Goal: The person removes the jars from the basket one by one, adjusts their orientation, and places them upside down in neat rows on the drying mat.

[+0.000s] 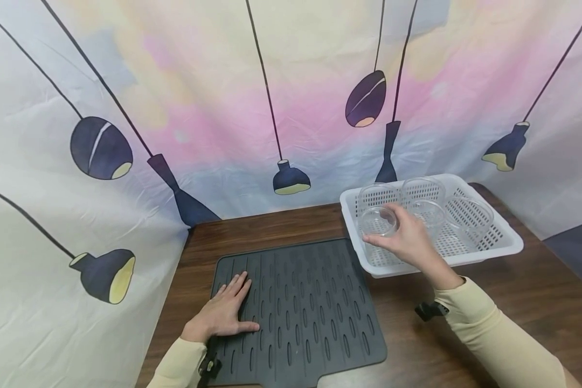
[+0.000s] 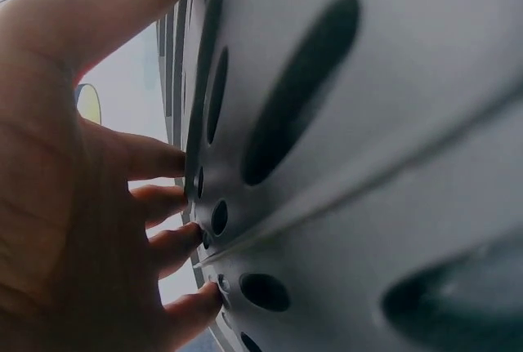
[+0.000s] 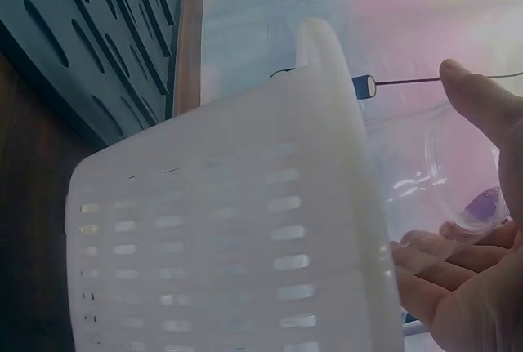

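Note:
My left hand (image 1: 223, 310) lies spread over the left side of a dark grey slotted drying mat (image 1: 315, 302). In the left wrist view its fingertips touch the mat's surface. On the right, my right hand (image 1: 409, 237) grips a clear round cup (image 1: 379, 222) over the left part of a white plastic basket (image 1: 506, 245). The right wrist view has thumb and fingers on either side of the clear cup (image 3: 433, 172), beyond the basket's wall (image 3: 204, 205). Several more clear cups (image 1: 470, 215) stand in the basket, partly hidden behind this hand.
The mat and basket share a dark wooden table (image 1: 402, 312), with the basket's left edge close to the mat's far right corner. Behind the table hangs a cloth (image 1: 213, 108) printed with lamps.

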